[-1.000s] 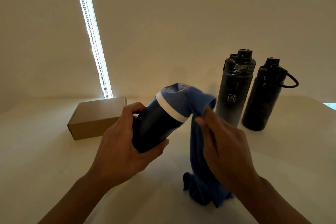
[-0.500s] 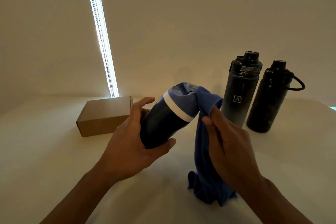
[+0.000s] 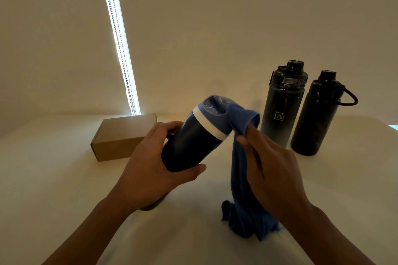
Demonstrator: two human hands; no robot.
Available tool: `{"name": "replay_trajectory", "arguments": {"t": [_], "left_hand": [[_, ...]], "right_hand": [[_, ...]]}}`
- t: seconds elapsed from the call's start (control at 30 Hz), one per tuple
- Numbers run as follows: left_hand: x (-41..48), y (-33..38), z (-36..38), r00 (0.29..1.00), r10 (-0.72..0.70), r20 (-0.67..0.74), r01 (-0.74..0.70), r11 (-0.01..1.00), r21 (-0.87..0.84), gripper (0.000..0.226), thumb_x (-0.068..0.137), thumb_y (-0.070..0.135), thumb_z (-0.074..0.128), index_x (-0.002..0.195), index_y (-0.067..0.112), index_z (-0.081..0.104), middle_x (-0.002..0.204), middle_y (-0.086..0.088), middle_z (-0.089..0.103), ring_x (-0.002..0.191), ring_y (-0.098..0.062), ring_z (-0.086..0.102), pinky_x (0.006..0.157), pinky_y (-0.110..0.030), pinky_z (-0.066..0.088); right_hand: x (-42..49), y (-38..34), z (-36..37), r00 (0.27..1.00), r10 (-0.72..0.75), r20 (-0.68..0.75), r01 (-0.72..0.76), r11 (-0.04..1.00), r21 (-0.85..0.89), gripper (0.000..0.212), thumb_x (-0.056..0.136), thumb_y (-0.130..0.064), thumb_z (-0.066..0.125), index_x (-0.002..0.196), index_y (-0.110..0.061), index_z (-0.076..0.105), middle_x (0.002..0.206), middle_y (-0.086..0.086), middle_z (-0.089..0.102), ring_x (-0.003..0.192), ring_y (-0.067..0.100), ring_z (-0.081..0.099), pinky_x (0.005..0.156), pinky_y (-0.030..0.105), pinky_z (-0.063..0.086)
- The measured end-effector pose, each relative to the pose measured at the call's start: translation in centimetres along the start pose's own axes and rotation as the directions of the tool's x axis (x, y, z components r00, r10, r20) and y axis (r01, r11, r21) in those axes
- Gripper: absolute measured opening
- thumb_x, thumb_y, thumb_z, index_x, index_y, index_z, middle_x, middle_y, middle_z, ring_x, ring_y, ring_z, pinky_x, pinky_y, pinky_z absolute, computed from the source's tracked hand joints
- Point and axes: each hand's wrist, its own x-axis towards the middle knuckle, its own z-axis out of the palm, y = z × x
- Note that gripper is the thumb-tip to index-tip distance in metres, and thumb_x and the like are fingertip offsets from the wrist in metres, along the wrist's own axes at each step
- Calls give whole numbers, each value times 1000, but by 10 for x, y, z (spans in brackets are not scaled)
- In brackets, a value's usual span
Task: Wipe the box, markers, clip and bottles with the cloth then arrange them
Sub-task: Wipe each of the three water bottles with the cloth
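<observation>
My left hand (image 3: 148, 168) grips the lower body of a dark blue bottle (image 3: 189, 146) with a white ring and a lighter blue lid, tilted up to the right above the table. A blue cloth (image 3: 241, 178) is draped against the lid and hangs down to the table. My right hand (image 3: 273, 165) holds the cloth and presses its top end against the lid. Two black bottles stand upright at the right: one with a logo (image 3: 282, 107) and one with a loop strap (image 3: 316, 116). A brown cardboard box (image 3: 120, 137) lies behind my left hand. Markers and clip are not in view.
The white table (image 3: 64, 189) runs back to a plain wall. A bright vertical strip with a bead chain (image 3: 120, 49) stands behind the box. A small dark object shows under my left wrist (image 3: 150, 207); I cannot tell what it is.
The view has shifted slightly, so everything sits a little further right in frame. My left fingers have closed more round the bottle. My right hand still holds the cloth at the lid.
</observation>
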Motion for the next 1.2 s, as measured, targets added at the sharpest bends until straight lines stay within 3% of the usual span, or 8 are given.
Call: {"name": "replay_trajectory", "arguments": {"t": [0.2,0.27,0.5,0.63,0.77,0.93,1.03,1.2], "left_hand": [[0,-7,7,1000,5,-15,-5,1000,14,84,59,74,82,124,68,29,124,30,46,111,3,54,83,-12,51],[0,-9,8,1000,15,-23,-14,1000,27,86,60,73,83,128,61,32,126,27,47,110,1,55,86,-17,51],[-1,-3,5,998,-1,-61,-1,1000,-26,87,60,72,82,128,61,29,119,36,49,108,18,52,71,1,46],[0,-1,4,998,-18,-53,14,997,-76,86,62,69,80,129,58,29,109,35,54,101,22,55,72,3,45],[0,0,2,998,-58,-30,54,991,-121,85,60,73,79,124,69,23,113,39,52,105,23,53,71,2,46],[-2,-3,-1,999,-20,28,24,993,-119,86,74,54,86,126,77,21,118,42,49,109,20,51,73,0,48],[-3,-6,-5,997,14,79,-8,998,-69,80,82,45,79,134,66,22,123,33,48,112,16,50,74,-4,50],[-3,-7,-4,995,33,97,-28,998,-56,84,74,39,89,128,62,30,119,31,49,111,17,51,75,-1,48]], "right_hand": [[-4,-9,2,996,-77,51,75,996,43,28,105,-30,38,121,-20,59,95,-6,68,82,6,66,65,14,50],[-2,-8,1,998,-64,8,64,998,1,40,108,-42,29,111,-16,59,79,-7,64,61,-1,61,47,3,38],[0,-12,-1,1000,-16,7,15,997,79,35,106,-49,24,115,-26,49,71,-18,50,54,-2,54,49,9,41],[-4,-20,-1,991,-58,123,44,992,114,33,102,-37,31,126,-30,53,97,-9,67,81,3,63,71,20,51],[-2,-12,6,999,38,22,-39,999,36,38,106,-51,23,111,-26,51,67,-12,57,46,1,50,41,10,37],[-6,-11,12,994,-78,78,83,995,-56,43,107,-39,25,109,-19,63,84,-6,70,69,1,63,59,7,42],[-6,-10,18,993,-63,96,83,970,-228,67,109,-34,14,80,-18,72,58,-10,62,46,-6,51,44,-3,22],[-4,-13,15,985,-151,82,164,966,-199,48,108,-43,15,112,-17,55,67,-7,62,44,-1,44,43,3,16]]}}
